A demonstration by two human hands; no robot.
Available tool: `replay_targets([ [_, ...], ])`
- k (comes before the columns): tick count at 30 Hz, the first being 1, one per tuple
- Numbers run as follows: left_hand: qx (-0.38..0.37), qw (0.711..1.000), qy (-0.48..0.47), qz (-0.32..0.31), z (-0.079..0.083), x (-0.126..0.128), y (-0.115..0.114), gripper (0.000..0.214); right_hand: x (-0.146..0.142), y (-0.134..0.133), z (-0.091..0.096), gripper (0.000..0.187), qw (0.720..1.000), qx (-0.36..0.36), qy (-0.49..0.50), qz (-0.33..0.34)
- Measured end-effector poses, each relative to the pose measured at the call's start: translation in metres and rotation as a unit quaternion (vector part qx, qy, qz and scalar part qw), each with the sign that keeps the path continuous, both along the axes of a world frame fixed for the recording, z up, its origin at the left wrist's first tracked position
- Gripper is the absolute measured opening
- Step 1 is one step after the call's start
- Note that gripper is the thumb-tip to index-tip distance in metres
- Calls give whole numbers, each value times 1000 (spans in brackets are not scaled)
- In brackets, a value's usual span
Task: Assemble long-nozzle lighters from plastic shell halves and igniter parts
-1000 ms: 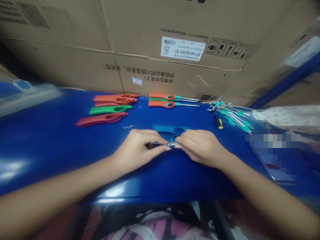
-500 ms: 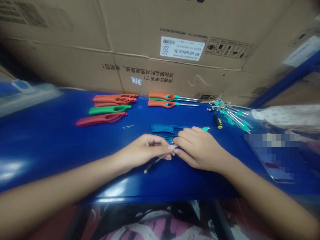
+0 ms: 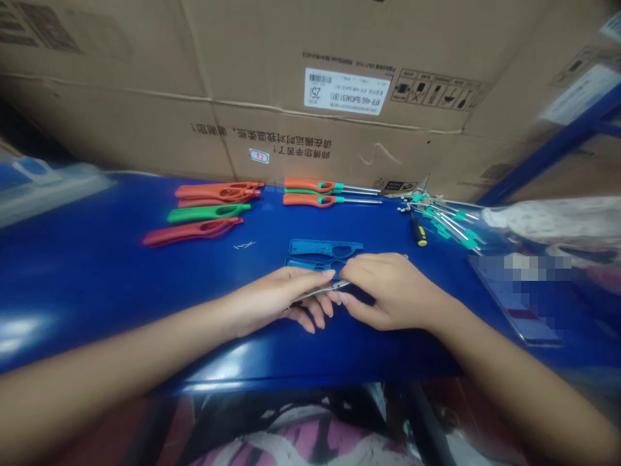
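Both hands meet near the front of the blue table around a thin metal lighter tube (image 3: 341, 285) with wire running from it. My left hand (image 3: 281, 294) has its thumb pressed along the wire end, and its other fingers curl loosely below. My right hand (image 3: 391, 291) pinches the tube's other end, which its fingers mostly hide. Just beyond them lie two blue lighter casing halves (image 3: 308, 248), with their inner sides up; the nearer one is partly covered by my hands.
Several orange, green and red casings (image 3: 208, 212) lie at the back left. Assembled lighters (image 3: 310, 200) lie at the back middle. To the right are lighter tubes with teal collars (image 3: 453, 226), a screwdriver (image 3: 419, 233) and a phone (image 3: 519, 310). Small white pins (image 3: 244, 245) lie left of centre. A cardboard box (image 3: 272, 84) stands behind.
My left fingers have opened out below the wire, and its dark end no longer hangs in sight. The teal piece beyond my right hand has gone from view. The camera view has shifted slightly.
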State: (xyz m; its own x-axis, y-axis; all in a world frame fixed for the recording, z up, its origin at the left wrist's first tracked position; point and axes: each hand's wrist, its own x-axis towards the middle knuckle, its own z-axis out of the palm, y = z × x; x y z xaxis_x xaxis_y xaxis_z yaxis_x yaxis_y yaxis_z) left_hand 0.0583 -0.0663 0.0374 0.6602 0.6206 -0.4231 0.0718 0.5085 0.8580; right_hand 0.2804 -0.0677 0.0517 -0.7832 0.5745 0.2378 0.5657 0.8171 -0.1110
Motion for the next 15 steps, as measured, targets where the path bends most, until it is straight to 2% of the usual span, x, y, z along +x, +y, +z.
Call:
replay_targets([
  [6, 57, 998, 5, -1, 3, -1, 1, 39, 9, 9, -2, 35, 999, -29, 17, -25],
  [10, 100, 994, 29, 45, 3, -4, 5, 41, 18, 17, 2, 36, 997, -37, 11, -60],
  [15, 138, 985, 38, 100, -2, -11, 11, 32, 27, 22, 8, 37, 992, -55, 12, -109],
])
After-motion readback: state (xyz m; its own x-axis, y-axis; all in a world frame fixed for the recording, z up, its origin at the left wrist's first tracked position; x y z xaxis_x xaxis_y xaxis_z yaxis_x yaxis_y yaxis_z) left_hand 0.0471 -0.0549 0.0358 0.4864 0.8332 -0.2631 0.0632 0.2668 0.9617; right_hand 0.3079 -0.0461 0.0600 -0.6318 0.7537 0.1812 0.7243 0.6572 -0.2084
